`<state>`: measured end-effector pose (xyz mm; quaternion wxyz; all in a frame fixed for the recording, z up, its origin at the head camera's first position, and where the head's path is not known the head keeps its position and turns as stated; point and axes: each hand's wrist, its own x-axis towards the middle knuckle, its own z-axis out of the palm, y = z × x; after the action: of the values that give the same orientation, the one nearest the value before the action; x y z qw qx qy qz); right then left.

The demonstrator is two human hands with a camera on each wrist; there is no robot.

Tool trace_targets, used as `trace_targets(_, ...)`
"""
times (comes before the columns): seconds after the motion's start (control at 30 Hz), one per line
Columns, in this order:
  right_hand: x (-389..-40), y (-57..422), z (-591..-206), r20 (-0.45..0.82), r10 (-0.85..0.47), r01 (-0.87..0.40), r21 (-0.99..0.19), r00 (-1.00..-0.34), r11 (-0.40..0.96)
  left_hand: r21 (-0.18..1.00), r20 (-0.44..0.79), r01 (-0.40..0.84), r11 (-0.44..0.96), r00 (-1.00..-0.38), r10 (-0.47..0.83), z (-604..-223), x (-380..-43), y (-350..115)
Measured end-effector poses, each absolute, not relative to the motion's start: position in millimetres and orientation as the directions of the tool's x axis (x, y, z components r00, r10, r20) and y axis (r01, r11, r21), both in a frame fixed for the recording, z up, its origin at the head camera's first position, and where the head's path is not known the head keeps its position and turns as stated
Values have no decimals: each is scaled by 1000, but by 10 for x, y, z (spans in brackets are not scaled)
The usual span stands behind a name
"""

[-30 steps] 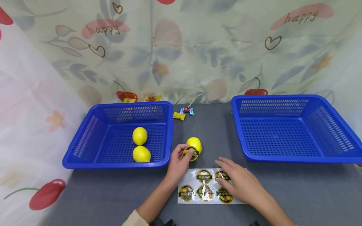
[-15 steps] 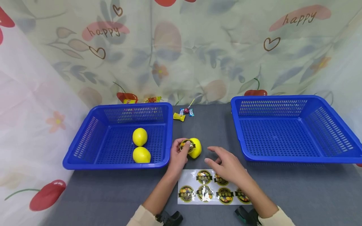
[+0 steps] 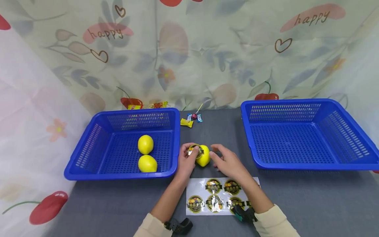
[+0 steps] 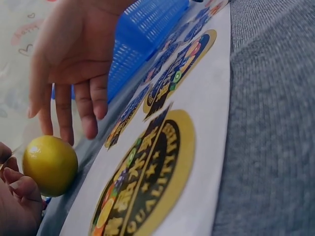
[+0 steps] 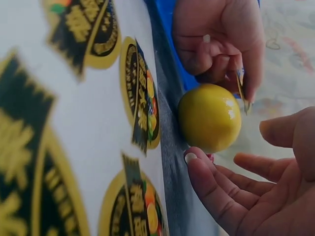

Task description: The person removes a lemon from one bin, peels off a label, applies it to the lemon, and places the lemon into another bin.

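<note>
Pinching one sticker (image 3: 194, 152) in the left hand (image 3: 185, 162), holding the right hand (image 3: 228, 163) spread beside one lemon (image 3: 204, 158), with two more lemons (image 3: 145, 144) in one of two baskets (image 3: 118, 176).

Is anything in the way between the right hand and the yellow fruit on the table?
Nothing visible stands between the right hand and the yellow fruit; they are close together. On the fruit's other side, the left hand pinches a round sticker.
</note>
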<state>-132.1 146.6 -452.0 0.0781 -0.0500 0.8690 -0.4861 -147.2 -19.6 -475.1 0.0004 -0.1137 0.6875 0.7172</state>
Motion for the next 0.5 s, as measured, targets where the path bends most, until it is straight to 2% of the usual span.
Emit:
trace_targets(0.37, -1417, 1379, -4557, -109, -166, 26, -897, -980, 441, 995, -102, -97, -38, -979, -175, -4805, -1489, -168)
trace_targets(0.5, -1439, 1363, -4602, -140, -171, 72, -931, -975, 357, 998, -56, -48, -45, -980, -193, -4823, -1492, -166)
